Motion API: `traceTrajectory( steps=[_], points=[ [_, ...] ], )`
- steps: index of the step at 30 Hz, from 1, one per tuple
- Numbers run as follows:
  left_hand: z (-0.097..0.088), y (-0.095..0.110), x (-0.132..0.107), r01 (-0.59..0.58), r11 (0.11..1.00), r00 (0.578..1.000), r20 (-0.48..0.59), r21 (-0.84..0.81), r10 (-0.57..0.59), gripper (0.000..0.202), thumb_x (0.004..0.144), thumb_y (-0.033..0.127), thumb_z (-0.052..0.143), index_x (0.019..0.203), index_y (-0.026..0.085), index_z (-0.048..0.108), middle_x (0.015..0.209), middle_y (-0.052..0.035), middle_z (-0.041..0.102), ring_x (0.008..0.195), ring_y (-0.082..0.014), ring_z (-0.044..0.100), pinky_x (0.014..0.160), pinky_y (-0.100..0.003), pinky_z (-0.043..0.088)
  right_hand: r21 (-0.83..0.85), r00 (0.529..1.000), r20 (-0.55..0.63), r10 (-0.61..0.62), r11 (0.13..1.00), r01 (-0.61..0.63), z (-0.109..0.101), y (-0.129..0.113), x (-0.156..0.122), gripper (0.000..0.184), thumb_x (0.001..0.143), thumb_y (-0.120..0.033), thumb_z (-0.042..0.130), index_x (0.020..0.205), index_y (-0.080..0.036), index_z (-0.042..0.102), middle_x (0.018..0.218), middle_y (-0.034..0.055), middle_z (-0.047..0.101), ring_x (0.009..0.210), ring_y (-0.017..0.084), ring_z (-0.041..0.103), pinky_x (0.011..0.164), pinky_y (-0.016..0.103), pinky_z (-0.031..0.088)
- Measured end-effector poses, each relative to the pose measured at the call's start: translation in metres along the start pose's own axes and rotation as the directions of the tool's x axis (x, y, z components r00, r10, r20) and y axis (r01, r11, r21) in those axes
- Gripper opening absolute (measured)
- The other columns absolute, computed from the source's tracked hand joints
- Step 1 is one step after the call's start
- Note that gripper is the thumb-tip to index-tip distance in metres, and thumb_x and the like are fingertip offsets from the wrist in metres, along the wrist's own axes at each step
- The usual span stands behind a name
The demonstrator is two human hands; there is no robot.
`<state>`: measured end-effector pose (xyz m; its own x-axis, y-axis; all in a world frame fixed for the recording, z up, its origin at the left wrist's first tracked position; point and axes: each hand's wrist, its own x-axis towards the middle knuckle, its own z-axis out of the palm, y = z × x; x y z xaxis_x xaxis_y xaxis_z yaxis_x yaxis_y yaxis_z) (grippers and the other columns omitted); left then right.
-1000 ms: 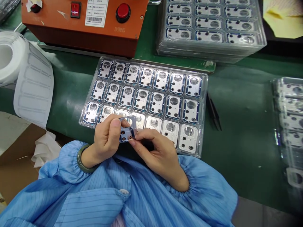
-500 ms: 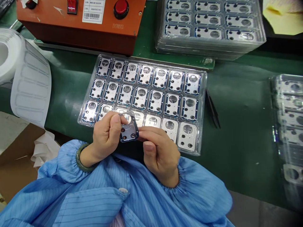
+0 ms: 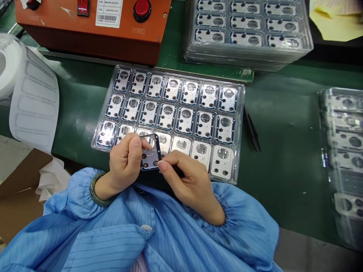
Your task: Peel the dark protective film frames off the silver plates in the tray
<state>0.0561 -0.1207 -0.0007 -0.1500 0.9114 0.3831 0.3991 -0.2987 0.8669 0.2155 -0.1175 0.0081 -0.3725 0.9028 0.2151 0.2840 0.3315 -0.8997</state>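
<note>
My left hand (image 3: pixel 124 162) is closed on a small silver plate (image 3: pixel 151 154) with a dark blue rim and round holes, gripping it by its left side. At the plate's lower right corner, the thumb and forefinger of my right hand (image 3: pixel 193 181) are pinched together on the edge. Whether they also hold a bit of film there is too small to tell. Beneath and beyond both hands lies a clear plastic tray (image 3: pixel 240 128) with rows of similar plates. The upper rows have blue rims, while those at the lower right look plain silver. My hands cover part of the bottom row.
Black tweezers (image 3: pixel 252 130) lie right of the tray. A stack of filled trays (image 3: pixel 246 53) stands behind, beside an orange machine (image 3: pixel 90 41) with red buttons. At left hangs a roll of white labels (image 3: pixel 35 98); a cardboard box (image 3: pixel 22 207) sits below. Another tray (image 3: pixel 326 151) is at far right.
My right thumb has come up from below to the plate's lower right corner, pinching it with the forefinger. The plate has turned slightly in my left hand. The whole view has shifted a little.
</note>
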Motion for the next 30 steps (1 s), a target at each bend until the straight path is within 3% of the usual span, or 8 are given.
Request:
traceTrajectory(
  steps=[4,8,11,16,24,30],
  points=[
    [-0.0023,0.0011,0.0001,-0.007,1.000,0.997,0.072,-0.022,0.008,0.029,0.097,0.023,0.039,0.078,0.018,0.060,0.059,0.0033,0.055,0.047,-0.0045,0.047,0.044,-0.016,0.037,0.087,1.000,0.009,0.023,0.996,-0.024,-0.0019,-0.0006,-0.0003,0.020,0.090,-0.020,0.051,0.070,-0.020,0.053,0.061,-0.0020,0.055,0.054,0.010,0.051,0.051,0.024,0.041],
    [-0.0057,0.0023,0.0020,-0.019,0.998,0.966,0.256,-0.064,0.035,0.027,0.096,0.022,0.040,0.079,0.018,0.059,0.062,0.0021,0.060,0.044,-0.0044,0.047,0.041,-0.017,0.037,0.238,0.986,-0.015,0.167,0.958,-0.158,-0.0029,-0.0006,-0.0021,0.016,0.092,-0.033,0.051,0.085,-0.020,0.059,0.071,0.0002,0.059,0.059,0.011,0.054,0.053,0.025,0.045],
    [-0.0066,0.0041,0.0047,-0.054,0.996,0.942,0.326,-0.069,0.074,0.026,0.095,0.021,0.040,0.078,0.017,0.059,0.061,0.0015,0.061,0.042,-0.0041,0.047,0.039,-0.016,0.036,0.261,0.968,-0.050,0.246,0.939,-0.225,-0.0027,0.0000,-0.0030,0.016,0.091,-0.035,0.053,0.087,-0.021,0.060,0.072,-0.0003,0.059,0.058,0.011,0.054,0.053,0.025,0.046],
    [-0.0060,0.0056,0.0065,-0.080,0.995,0.933,0.348,-0.053,0.093,0.026,0.095,0.020,0.040,0.076,0.017,0.058,0.054,0.0028,0.057,0.041,-0.0049,0.048,0.040,-0.016,0.037,0.270,0.962,-0.070,0.263,0.934,-0.235,-0.0020,0.0005,-0.0027,0.014,0.089,-0.033,0.056,0.082,-0.021,0.059,0.067,-0.0022,0.056,0.055,0.010,0.053,0.051,0.024,0.045],
    [-0.0080,0.0013,0.0057,0.032,0.984,0.918,0.395,-0.177,0.041,0.022,0.094,0.030,0.043,0.087,0.018,0.059,0.065,0.0002,0.058,0.053,-0.0087,0.052,0.047,-0.020,0.042,0.281,0.969,-0.079,0.233,0.938,-0.203,-0.0025,-0.0019,-0.0011,0.011,0.088,-0.027,0.056,0.079,-0.021,0.058,0.067,-0.0019,0.057,0.056,0.010,0.052,0.050,0.023,0.043],
    [-0.0043,0.0047,0.0057,0.039,0.985,0.942,0.335,-0.168,0.020,0.015,0.085,0.022,0.060,0.072,0.017,0.055,0.055,0.0049,0.050,0.046,-0.0050,0.042,0.042,-0.018,0.034,0.285,0.987,-0.015,0.158,0.947,-0.147,-0.0016,0.0008,-0.0004,0.009,0.087,-0.022,0.057,0.078,-0.020,0.058,0.064,-0.0037,0.054,0.054,0.008,0.049,0.049,0.022,0.040]
  ],
)
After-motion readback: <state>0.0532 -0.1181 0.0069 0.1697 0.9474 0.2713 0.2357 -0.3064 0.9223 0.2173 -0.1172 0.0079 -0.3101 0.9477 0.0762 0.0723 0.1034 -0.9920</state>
